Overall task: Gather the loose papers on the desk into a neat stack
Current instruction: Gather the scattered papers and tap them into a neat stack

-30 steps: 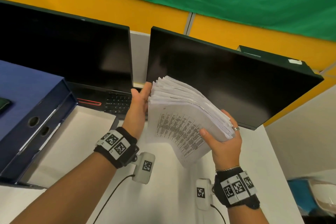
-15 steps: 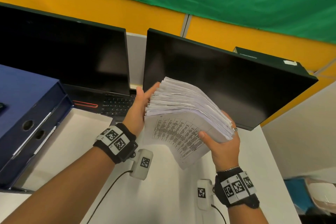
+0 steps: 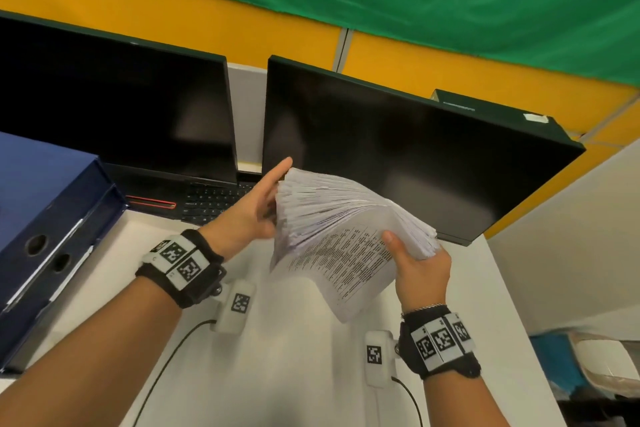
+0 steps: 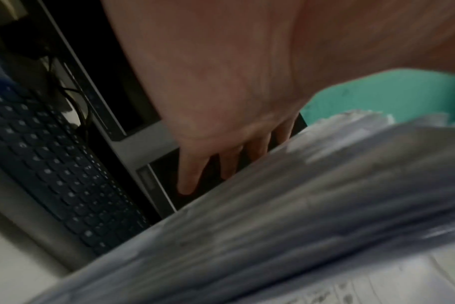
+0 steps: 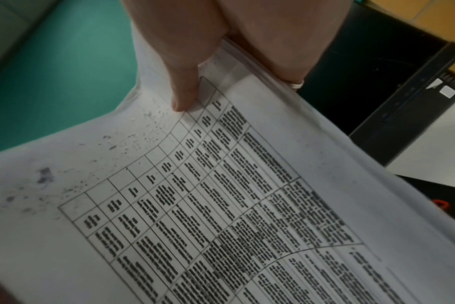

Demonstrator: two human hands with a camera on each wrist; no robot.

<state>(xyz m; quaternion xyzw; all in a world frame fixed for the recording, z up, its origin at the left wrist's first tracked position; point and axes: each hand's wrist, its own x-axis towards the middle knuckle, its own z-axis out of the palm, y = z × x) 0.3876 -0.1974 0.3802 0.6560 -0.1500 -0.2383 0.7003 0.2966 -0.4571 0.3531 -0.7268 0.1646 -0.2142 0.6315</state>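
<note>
A thick stack of white papers [image 3: 339, 215] is held in the air in front of the right monitor, its sheets fanned unevenly. The printed table on the bottom sheet [image 5: 221, 205] faces me. My right hand [image 3: 419, 267] grips the stack's right edge, with the thumb [image 5: 182, 88] on the printed sheet and the fingers behind. My left hand [image 3: 258, 206] stands flat against the stack's left edge. Its fingers [image 4: 189, 181] are straight and lie along the blurred sheet edges [image 4: 299, 226].
Two dark monitors [image 3: 121, 107] [image 3: 398, 156] stand at the back of the white desk [image 3: 277, 374], with a black keyboard [image 3: 211, 201] below them. Blue binders [image 3: 45, 218] lie at the left. A yellow partition [image 3: 173, 21] rises behind.
My left hand's fingers have straightened and slid up along the stack's left edge. My right hand keeps its grip, and the stack has hardly moved.
</note>
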